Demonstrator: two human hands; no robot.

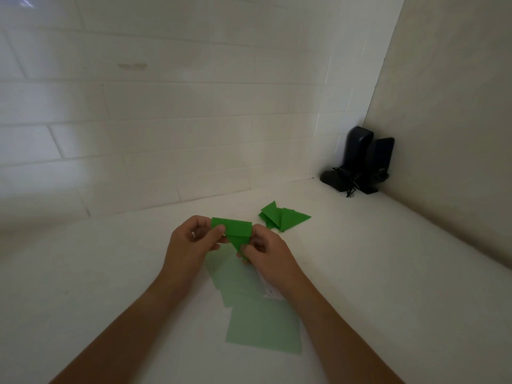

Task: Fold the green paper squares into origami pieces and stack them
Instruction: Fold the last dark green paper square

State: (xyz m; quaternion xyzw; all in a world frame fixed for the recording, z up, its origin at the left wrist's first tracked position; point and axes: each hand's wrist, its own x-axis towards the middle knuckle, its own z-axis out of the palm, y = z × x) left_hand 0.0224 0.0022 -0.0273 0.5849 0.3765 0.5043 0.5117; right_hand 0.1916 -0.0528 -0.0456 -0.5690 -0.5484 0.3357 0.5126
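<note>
The surface (pixel 360 273) is bounded by a tiled wall (pixel 166 120) behind and by a side wall (pixel 457 120) on the right. In the far right corner, two devices (pixel 360 162) are placed upright against the walls. A pile of folded pieces (pixel 282 217) is laid on the surface, before the devices and to their left. A partly folded paper (pixel 232 228) is held above the surface between the left hand (pixel 191 242) and the right hand (pixel 266 250), just left of the pile. Flat paper squares (pixel 260 322) are spread on the surface under the hands and nearer to the person, partly overlapped.
</note>
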